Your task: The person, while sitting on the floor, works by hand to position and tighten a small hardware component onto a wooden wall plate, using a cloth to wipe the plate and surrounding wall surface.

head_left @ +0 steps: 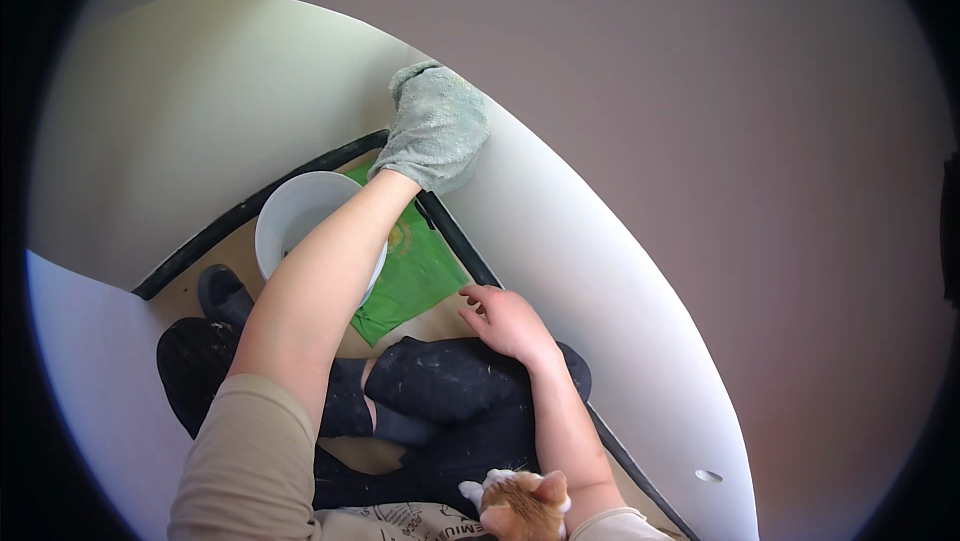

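A pale grey-green terry cloth mitt (435, 126) covers my left hand, which reaches up and away from me on my left forearm (335, 256). The mitt rests against the white wall (560, 231) at the far corner, and its fabric hides the fingers. Low beside the same wall, my right hand (508, 323) hangs over my bent knee with its fingers loosely apart and nothing in them. Partly behind my left forearm stands a white bucket (300, 206); its contents are mostly hidden. A green plastic bag (420, 271) lies flat between the bucket and the wall.
An orange and white cat (525, 506) sits in my lap against my right arm. My crossed legs in dark, spotted trousers (450, 386) fill the near floor. Black edging (250, 209) runs along the foot of the walls. A small oval fitting (708, 476) sits on the right wall.
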The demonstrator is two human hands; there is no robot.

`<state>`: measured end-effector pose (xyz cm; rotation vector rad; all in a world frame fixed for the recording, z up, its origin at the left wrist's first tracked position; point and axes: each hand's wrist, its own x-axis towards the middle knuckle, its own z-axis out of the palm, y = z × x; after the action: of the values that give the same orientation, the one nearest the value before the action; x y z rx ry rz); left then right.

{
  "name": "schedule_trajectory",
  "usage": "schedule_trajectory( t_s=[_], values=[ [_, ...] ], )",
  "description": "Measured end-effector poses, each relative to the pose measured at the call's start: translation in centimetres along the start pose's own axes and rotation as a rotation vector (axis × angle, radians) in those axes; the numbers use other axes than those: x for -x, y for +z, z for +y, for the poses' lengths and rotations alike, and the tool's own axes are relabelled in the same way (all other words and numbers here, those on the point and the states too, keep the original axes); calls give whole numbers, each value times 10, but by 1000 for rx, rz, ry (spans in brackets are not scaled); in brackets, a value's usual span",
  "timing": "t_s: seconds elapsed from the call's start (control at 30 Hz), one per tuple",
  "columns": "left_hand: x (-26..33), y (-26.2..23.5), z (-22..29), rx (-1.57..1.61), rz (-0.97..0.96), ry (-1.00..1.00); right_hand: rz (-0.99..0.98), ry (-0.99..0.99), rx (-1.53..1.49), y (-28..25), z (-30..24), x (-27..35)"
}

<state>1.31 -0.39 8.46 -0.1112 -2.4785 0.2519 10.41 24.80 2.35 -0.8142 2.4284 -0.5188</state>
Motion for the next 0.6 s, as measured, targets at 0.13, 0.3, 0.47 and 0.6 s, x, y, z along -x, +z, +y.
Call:
schedule_trajectory(
  t_s=[0.13, 0.3, 0.47, 0.6],
  values=[
    [0, 9, -1, 106, -15, -76, 103, -146, -68, 1, -4, 7],
    [-8, -8, -2, 105, -134, -76, 45, -123, -77, 1, 3, 5],
    [-2, 2, -2, -48, 132, -28, 27, -150, -73, 7, 2, 5],
    [-4, 3, -4, -8, 32, -42, 2, -110, -92, -4, 0, 5]
  ],
)
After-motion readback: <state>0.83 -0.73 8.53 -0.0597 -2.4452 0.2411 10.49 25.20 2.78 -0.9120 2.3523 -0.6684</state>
